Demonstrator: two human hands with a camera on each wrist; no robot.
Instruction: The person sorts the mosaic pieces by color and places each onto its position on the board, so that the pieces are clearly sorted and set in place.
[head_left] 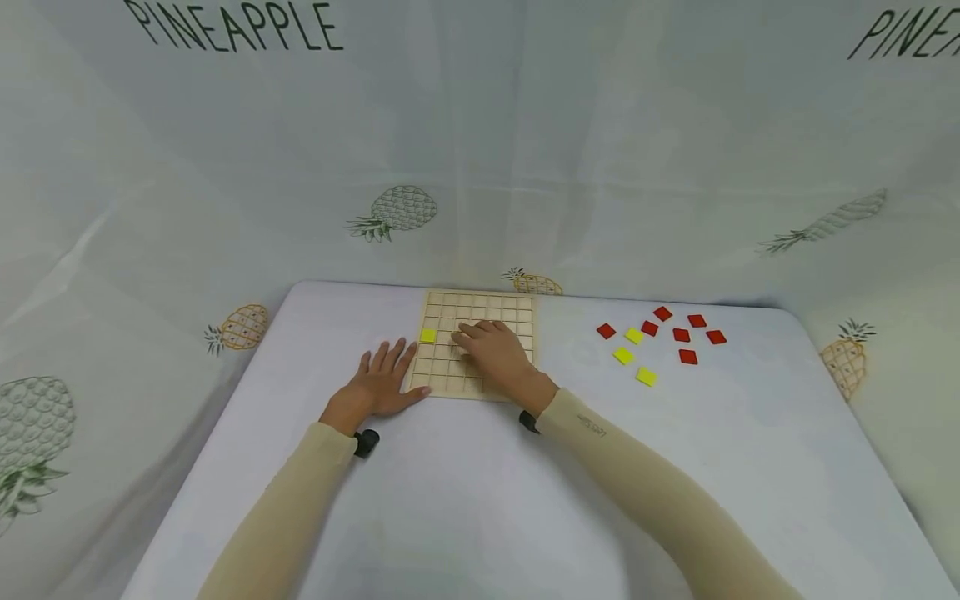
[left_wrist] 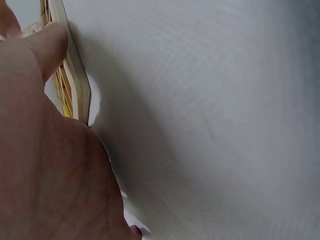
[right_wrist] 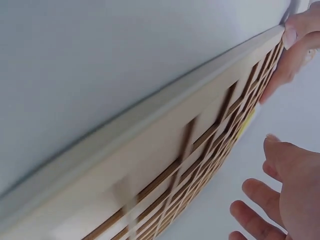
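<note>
Left hand (head_left: 384,390) spread flat, gripping nothing, thumb on grid board's (head_left: 480,302) near-left corner. Right hand (head_left: 501,354) loose over board, nothing visible in fingers. Yellow tile (head_left: 428,335) sits in left column; bumped board could knock it askew, imo.

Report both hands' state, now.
Left hand: open, fingers spread, thumb at the grid board's near corner.
Right hand: open over the grid board, fingers loosely bent, nothing visibly held.

Place: screened-off nook, room type unclear | pineapple-print cloth (head_left: 630,158) on three sides | white table (head_left: 465,500)
</note>
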